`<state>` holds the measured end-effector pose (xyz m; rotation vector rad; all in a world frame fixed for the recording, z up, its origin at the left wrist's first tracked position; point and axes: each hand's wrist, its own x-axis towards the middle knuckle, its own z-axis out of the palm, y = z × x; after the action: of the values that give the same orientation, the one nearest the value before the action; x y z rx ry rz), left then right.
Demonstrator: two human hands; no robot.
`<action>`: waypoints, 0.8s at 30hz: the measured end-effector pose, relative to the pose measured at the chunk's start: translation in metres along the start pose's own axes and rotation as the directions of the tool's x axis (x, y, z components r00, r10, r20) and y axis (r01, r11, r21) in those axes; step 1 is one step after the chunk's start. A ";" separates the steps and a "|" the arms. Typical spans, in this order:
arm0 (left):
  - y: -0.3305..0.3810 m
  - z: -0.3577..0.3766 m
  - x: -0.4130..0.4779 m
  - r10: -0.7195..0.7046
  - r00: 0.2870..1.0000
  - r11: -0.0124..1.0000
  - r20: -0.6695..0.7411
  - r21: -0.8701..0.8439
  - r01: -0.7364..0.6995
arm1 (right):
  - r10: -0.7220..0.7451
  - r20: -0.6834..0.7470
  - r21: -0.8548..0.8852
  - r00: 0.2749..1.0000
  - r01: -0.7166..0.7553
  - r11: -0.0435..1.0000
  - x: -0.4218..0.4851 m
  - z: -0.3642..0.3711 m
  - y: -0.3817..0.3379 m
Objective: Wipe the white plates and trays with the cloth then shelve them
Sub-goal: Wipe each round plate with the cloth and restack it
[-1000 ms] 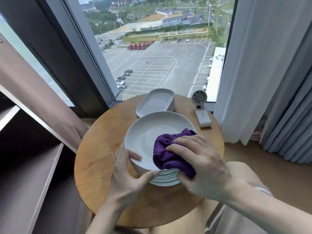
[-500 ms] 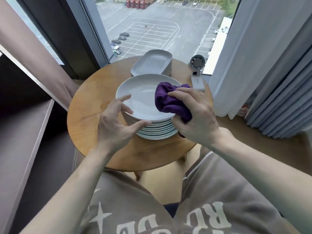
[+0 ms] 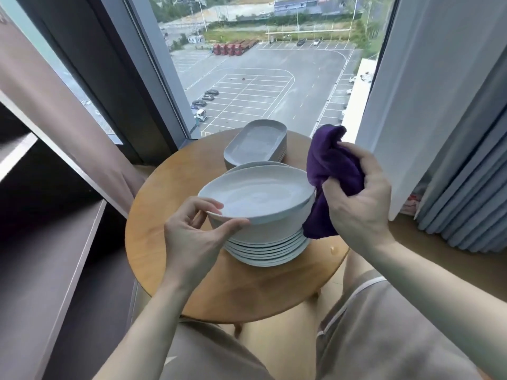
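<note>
**Desk:** What sits at the far left?

**Photographer:** A dark brown open shelf unit (image 3: 55, 242) runs along the left edge, beside a round light-wood table (image 3: 175, 242) set at a tall window.

**Desk:** And the left arm?

**Photographer:** The bare forearm reaches up from the lower centre over the table's near edge. The left hand (image 3: 192, 237) has its wrist bent slightly back. It pinches the near-left rim of the top round white ceramic plate (image 3: 260, 198), thumb along the outer edge and fingertips curled over the rim onto the inner face.

**Desk:** Where is that plate?

**Photographer:** It is above the stack of round white plates (image 3: 269, 248) in the middle of the table, with its near edge raised clear of the ones below. I cannot tell whether its far edge rests on anything. Behind it, towards the window, stands a stack of white oblong trays (image 3: 255, 144).

**Desk:** The cloth?

**Photographer:** The bunched purple microfibre cloth (image 3: 332, 171) is off the plate's face, just beside its right rim. Its lower end hangs against the right side of the stack.

**Desk:** The right hand?

**Photographer:** The right hand (image 3: 359, 204) is held upright, forearm coming in from the lower right. Its fingers and thumb close tightly around the cloth's middle. A pale sheer curtain (image 3: 411, 105) hangs just behind it.
</note>
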<state>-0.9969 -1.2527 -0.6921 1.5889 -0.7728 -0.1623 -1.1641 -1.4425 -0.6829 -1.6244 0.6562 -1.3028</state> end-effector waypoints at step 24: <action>0.054 0.005 0.019 -0.503 0.738 0.434 0.449 -0.608 0.665 | 0.204 -0.028 0.053 0.979 -0.202 0.978 0.009 -0.002 0.004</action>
<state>-1.0061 -1.2662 -0.6368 0.9591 -0.1691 -1.0587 -1.1624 -1.4523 -0.6822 -1.4574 0.7823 -1.1895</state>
